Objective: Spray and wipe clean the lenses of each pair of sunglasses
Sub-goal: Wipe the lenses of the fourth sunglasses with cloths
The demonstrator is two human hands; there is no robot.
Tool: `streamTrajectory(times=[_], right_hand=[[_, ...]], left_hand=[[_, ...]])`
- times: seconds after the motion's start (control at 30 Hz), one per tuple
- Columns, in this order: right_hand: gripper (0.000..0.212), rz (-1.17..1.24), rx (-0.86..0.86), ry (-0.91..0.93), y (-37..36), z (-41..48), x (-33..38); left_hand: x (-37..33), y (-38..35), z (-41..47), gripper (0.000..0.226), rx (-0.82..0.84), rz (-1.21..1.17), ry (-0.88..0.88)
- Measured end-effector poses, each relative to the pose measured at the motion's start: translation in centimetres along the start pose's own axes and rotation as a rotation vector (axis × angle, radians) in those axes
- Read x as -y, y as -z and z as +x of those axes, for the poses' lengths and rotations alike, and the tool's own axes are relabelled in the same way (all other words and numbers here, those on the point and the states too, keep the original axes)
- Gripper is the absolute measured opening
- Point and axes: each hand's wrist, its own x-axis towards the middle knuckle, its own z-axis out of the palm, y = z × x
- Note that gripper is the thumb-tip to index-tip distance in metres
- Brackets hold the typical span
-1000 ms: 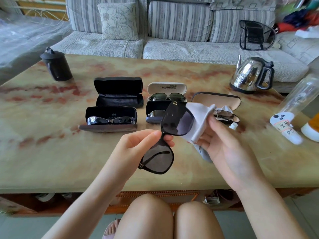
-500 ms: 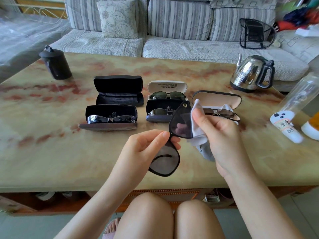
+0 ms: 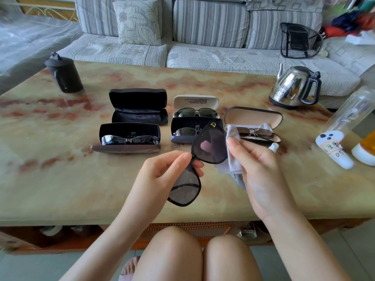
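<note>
the left hand (image 3: 168, 171) pinches the black sunglasses (image 3: 199, 159) at the bridge, long axis running away from the person, upper lens beside the right hand (image 3: 257, 169) gripping the cloth (image 3: 233, 157)

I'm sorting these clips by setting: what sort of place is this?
Most likely a home living room: a striped sofa with a floral cushion stands behind a marble-look coffee table, and a steel kettle sits on the table.

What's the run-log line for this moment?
phase: lens wipe | left hand: pinches black-framed dark-lens sunglasses at bridge | right hand: pinches pale grey cloth around upper lens
</note>
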Motion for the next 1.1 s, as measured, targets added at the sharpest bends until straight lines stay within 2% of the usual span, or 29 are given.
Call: streamTrajectory(times=[0.2,0.27,0.37,0.47,0.57,0.67,0.73,0.87,1.0,1.1], right_hand=[[0.056,-0.072,-0.089,0.012,-0.2,1.3,0.3],[0.057,-0.119,-0.094,0.002,-0.4,1.7,0.4],[0.065,-0.065,-0.104,-0.001,-0.6,1.8,0.4],[0.064,-0.155,-0.146,0.037,-0.7,1.5,0.1],[0.056,-0.143,-0.103,0.049,-0.1,1.1,-0.5],[0.046,-0.176,0.043,0.017,0.1,1.0,0.7],[0.038,-0.217,0.082,-0.013,0.3,1.5,1.8],[0.052,-0.344,0.073,-0.017,0.4,2.8,3.1],[0.047,-0.368,-0.012,0.027,-0.5,3.2,3.1],[0.041,-0.359,-0.013,0.041,-1.0,3.1,3.1]], left_hand=[[-0.1,0.0,0.2,0.034,0.033,0.045,-0.035],[-0.1,0.0,0.3,0.034,0.036,0.045,-0.045],[-0.1,0.0,0.3,0.035,0.015,0.045,-0.045],[0.0,-0.3,0.2,0.034,0.001,0.044,-0.048],[0.2,-0.3,0.1,0.033,-0.007,0.057,-0.062],[0.3,0.0,0.1,0.032,0.023,0.093,-0.066],[0.2,0.1,0.1,0.031,0.045,0.132,-0.066],[0.1,-0.1,0.1,0.031,0.060,0.192,-0.070],[0.0,-0.1,0.1,0.030,0.024,0.212,-0.087],[0.1,-0.1,0.0,0.030,0.000,0.215,-0.088]])
